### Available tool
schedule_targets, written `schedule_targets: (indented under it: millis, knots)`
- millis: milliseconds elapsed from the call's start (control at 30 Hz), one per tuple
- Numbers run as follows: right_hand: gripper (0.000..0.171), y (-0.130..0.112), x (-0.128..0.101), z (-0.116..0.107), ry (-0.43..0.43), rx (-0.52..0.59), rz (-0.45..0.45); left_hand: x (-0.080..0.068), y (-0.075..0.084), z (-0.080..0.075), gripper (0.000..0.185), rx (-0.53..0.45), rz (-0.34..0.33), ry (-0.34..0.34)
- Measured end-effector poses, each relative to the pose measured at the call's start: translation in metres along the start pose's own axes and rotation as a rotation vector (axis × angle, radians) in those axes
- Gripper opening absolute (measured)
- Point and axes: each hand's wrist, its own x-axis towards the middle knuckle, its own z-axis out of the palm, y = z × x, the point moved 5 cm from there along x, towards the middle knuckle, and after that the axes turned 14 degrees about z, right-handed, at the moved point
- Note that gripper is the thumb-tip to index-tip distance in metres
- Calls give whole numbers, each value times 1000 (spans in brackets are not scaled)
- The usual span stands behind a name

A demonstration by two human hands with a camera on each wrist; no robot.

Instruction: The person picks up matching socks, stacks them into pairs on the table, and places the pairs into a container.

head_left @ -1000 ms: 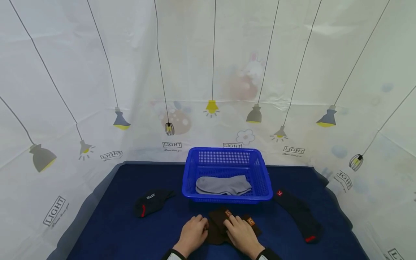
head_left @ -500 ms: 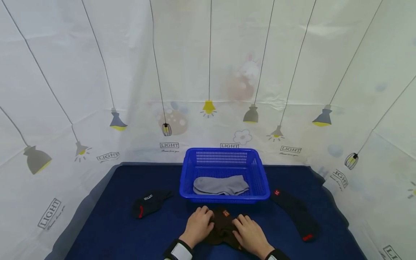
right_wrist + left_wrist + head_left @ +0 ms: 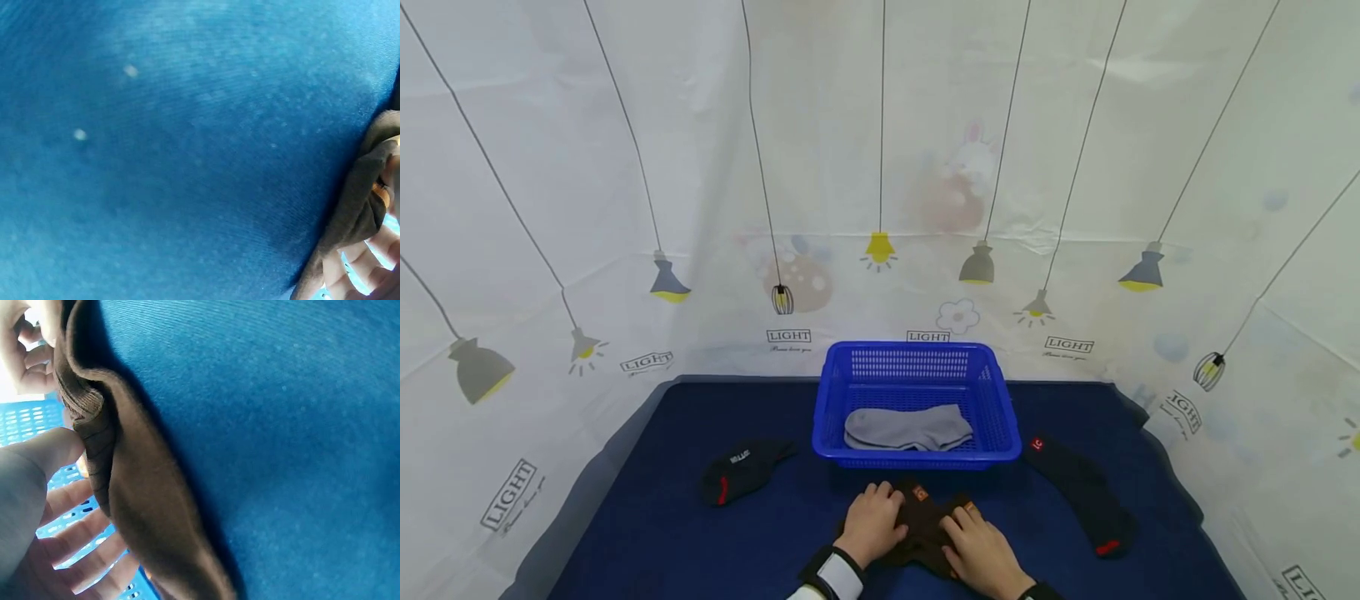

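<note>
A person is holding a bunched pair of dark brown, soft knitted socks [image 3: 922, 529] with both bare hands, and the socks are lying on a dark blue cloth [image 3: 640, 517] just in front of a bright blue, rectangular plastic basket [image 3: 917, 457]. The left hand [image 3: 874, 521] is pinching the brown socks at their left part: in the left wrist view the thumb [image 3: 67, 449] is pressing the near side while the fingers are reaching round behind, slightly apart. The right hand [image 3: 981, 546] is gripping the opposite part, its fingers curling over the fabric beside an orange label [image 3: 970, 509]; its exact thumb contact is partly cut off in the right wrist view.

The fabric is sagging and creasing between the hands, so it is probably light, limp, not at all fragile and hardly slippery. Pinching only one layer would likely be letting the other slide out of line; gathering all layers between thumb and fingers, near the ribbed fold [image 3: 87, 406], seems the surest hold.

Light grey socks [image 3: 910, 427] are lying flat inside the basket. A black sock with white lettering [image 3: 745, 472] is resting to the left, and a black sock with red patches [image 3: 1078, 492] to the right.
</note>
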Motion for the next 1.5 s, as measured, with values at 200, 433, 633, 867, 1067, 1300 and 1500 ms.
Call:
schedule_targets:
  millis: [200,433,633,867,1067,1300,1500]
  knots:
    - [27,-1,1,2,-50,-7,-10,7,0,7,39,36,-25,-34]
    - [26,-3,2,4,-65,-24,-4,13,-1,17,36,65,-30,-6]
    - [26,-3,3,6,-31,-40,-10,15,-1,16,28,86,-21,35]
    - [27,-5,4,0,-9,-41,-36,9,-4,12,26,-13,-18,104]
    - [31,-5,6,-13,73,-47,-61,-1,-7,1,25,-98,-7,141]
    - [30,1,8,-21,108,-50,-60,-10,-10,-15,24,-112,-2,203]
    - [29,8,5,-24,76,-71,-30,-22,-12,-21,24,-144,-34,202]
